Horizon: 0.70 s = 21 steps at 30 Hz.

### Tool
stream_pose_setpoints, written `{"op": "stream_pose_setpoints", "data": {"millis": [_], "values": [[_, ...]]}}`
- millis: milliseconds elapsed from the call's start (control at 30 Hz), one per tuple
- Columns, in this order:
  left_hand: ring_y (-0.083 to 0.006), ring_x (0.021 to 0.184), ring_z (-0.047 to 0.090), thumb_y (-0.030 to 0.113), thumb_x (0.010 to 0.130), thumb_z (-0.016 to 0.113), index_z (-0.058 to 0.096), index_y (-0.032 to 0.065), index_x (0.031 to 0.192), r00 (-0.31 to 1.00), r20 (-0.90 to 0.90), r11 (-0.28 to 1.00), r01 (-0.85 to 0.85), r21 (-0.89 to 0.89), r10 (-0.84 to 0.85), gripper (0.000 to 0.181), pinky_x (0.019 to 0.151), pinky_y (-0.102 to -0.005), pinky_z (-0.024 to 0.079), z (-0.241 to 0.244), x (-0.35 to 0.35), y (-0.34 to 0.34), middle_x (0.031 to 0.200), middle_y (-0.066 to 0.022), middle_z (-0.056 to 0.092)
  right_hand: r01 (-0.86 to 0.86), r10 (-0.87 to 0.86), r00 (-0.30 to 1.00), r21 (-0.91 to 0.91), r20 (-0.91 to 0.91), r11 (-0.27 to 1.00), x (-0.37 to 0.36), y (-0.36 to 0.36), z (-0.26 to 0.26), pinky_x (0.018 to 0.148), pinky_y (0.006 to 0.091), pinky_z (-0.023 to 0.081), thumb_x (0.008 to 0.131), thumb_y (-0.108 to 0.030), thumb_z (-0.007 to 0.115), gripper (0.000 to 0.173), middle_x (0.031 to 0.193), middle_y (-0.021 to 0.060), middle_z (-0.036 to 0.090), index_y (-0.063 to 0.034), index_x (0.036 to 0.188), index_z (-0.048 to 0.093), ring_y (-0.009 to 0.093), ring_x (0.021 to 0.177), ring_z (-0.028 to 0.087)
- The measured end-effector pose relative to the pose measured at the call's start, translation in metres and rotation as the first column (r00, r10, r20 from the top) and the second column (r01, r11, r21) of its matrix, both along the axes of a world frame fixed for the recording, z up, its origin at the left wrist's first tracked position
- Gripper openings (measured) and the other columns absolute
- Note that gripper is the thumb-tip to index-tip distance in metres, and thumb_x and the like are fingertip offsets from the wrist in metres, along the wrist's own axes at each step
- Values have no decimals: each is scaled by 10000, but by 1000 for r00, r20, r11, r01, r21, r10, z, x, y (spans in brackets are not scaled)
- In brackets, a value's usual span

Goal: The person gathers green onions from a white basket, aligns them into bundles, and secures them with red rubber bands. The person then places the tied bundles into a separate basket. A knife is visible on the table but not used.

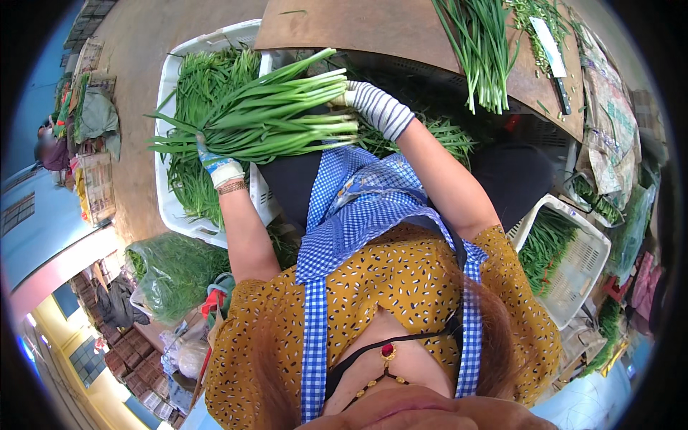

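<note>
A loose bunch of garlic chives (279, 115) stretches between my two hands, pale stems to the right and green leaves to the left. My left hand (216, 161), in a blue and white glove, holds the leafy side; its fingers are largely hidden under the leaves. At the stem end, my right hand (365, 102) grips the bunch in a glove with a striped cuff; the stems partly hide its fingers. Beneath the leaves stands a white plastic crate (164, 185) heaped with more garlic chives (193, 80).
Ahead is a wooden board (355, 24), bearing another chive bunch (489, 59), a cleaver (548, 48) and cut bits. A second crate (588, 263) with greens stands at my right. A plastic bag of greens (177, 274) lies at my left. Another person (51, 150) is far left.
</note>
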<state>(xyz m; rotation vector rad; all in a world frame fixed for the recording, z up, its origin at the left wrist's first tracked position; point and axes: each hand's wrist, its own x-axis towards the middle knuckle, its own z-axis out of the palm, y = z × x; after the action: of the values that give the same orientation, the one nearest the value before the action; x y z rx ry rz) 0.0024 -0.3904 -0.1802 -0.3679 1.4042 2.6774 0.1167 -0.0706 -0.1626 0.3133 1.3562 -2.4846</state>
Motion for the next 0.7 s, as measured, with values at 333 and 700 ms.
{"op": "stream_pose_setpoints", "data": {"millis": [333, 700], "values": [[-353, 1035, 536, 388, 790, 601, 509, 32, 1192, 993, -55, 961, 117, 251, -106, 545, 919, -519, 432, 4, 4, -7, 1178, -171, 546, 311, -324, 945, -405, 38, 860, 57, 53, -50, 824, 301, 450, 764, -206, 649, 254, 943, 68, 641, -20, 937, 646, 165, 855, 580], [-364, 1097, 490, 355, 791, 577, 441, 33, 1260, 981, -104, 952, 186, 242, -165, 586, 957, -544, 389, 23, 8, 4, 1254, -185, 483, 354, 171, 898, 897, -405, 265, 24, 9, 35, 656, 389, 483, 712, -356, 643, 321, 716, 142, 628, -74, 860, 681, 296, 684, 611]]}}
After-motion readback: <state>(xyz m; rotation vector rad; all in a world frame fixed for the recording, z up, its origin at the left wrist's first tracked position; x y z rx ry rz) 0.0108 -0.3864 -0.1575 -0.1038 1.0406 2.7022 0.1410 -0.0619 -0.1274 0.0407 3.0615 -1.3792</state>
